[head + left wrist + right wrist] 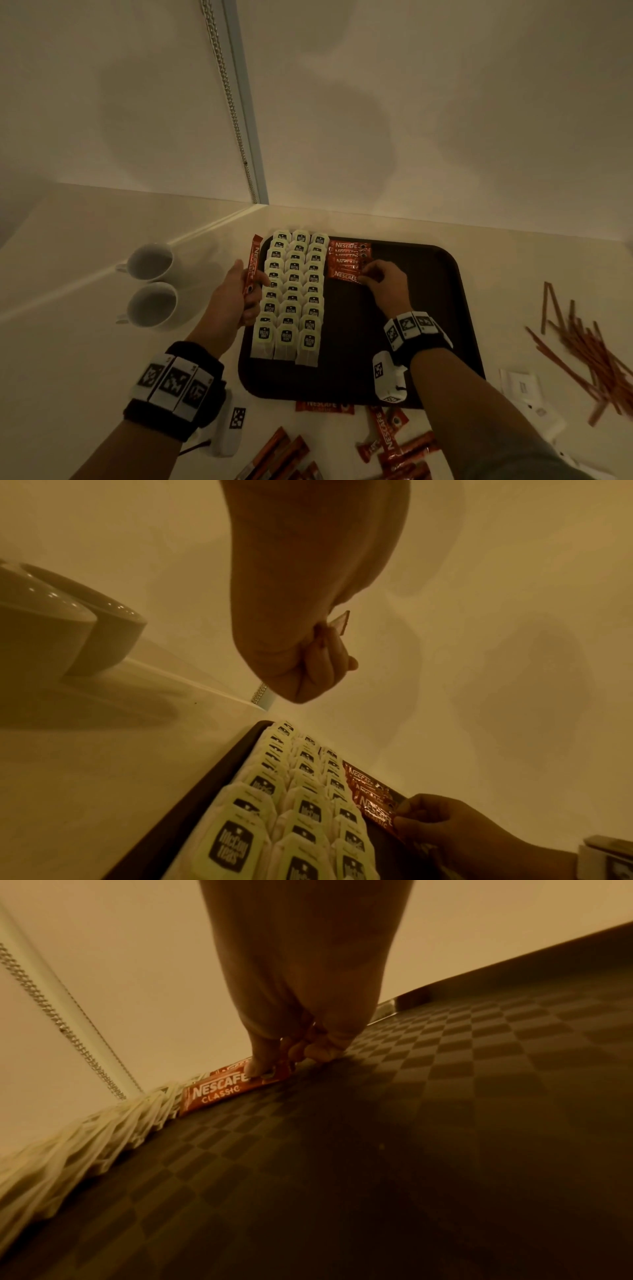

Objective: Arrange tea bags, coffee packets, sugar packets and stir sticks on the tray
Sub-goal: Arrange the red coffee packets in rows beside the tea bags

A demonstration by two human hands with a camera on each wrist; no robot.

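Observation:
A dark checkered tray (pixel 455 308) lies on the counter. Its left part holds three columns of cream tea bags (pixel 294 294), overlapped from back to front. Right of them, several red coffee packets (pixel 347 255) lie stacked at the tray's back. My right hand (pixel 383 281) pinches the right end of the nearest packet (pixel 219 1093), which lies flat on the tray against the tea bags (pixel 85 1139). My left hand (pixel 239 294) holds one red coffee packet (pixel 252 263) upright over the tray's left edge; its tip (pixel 341 622) sticks out above the curled fingers (pixel 322 664).
Two white cups (pixel 150 287) stand left of the tray. Loose coffee packets (pixel 387 442) lie on the counter in front of it. Brown stir sticks (pixel 582 353) and white packets (pixel 520 383) lie to the right. A wall and a bead chain (pixel 233 109) rise behind.

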